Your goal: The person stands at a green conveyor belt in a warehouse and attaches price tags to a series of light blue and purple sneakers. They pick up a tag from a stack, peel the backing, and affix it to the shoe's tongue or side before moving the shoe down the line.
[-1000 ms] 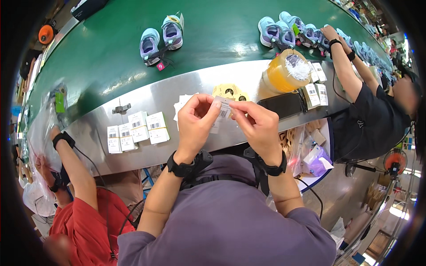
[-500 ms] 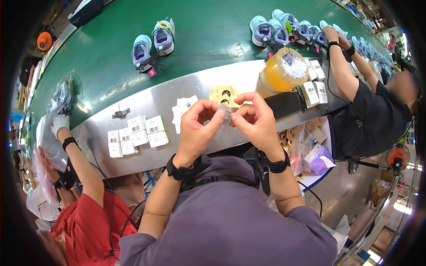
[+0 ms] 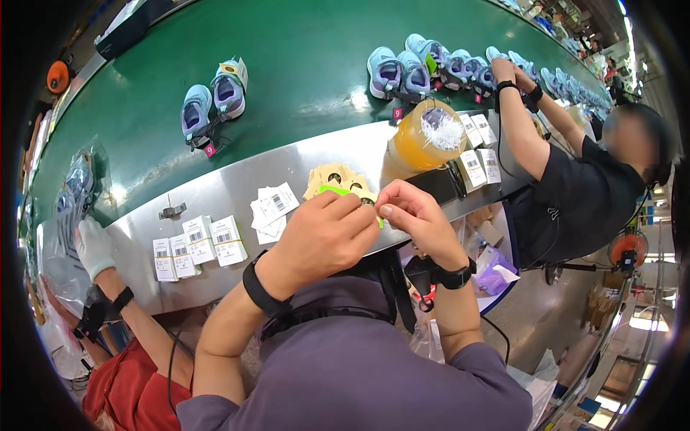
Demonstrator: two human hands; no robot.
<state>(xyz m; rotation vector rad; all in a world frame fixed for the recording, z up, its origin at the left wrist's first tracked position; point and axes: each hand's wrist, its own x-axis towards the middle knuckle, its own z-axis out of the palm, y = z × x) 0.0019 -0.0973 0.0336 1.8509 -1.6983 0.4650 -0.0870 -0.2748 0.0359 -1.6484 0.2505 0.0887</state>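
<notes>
My left hand (image 3: 320, 241) is closed, its back turned up, around a small tag (image 3: 334, 189) whose bright green edge shows past the fingers. My right hand (image 3: 420, 219) meets it at the fingertips, thumb and forefinger pinched at the tag's right end. Most of what lies between the fingers is hidden. Just beyond them is a loose pile of tan cardboard tags (image 3: 323, 177) with dark round prints. White barcode cards (image 3: 276, 205) lie spread to the left of my left hand.
Banded stacks of white cards (image 3: 228, 241) stand left on the metal ledge (image 3: 277, 161). A yellow tub (image 3: 417, 147) holds white plastic fasteners. Light blue shoes (image 3: 194, 115) sit on the green table (image 3: 302, 72). Co-workers reach in: a gloved hand (image 3: 93, 248) left, bare hands (image 3: 512, 75) right.
The small printed clear piece held between both hands no longer shows; a green-edged tag does. My left hand has turned back-up and moved lower. The view has shifted, sliding the table things leftward.
</notes>
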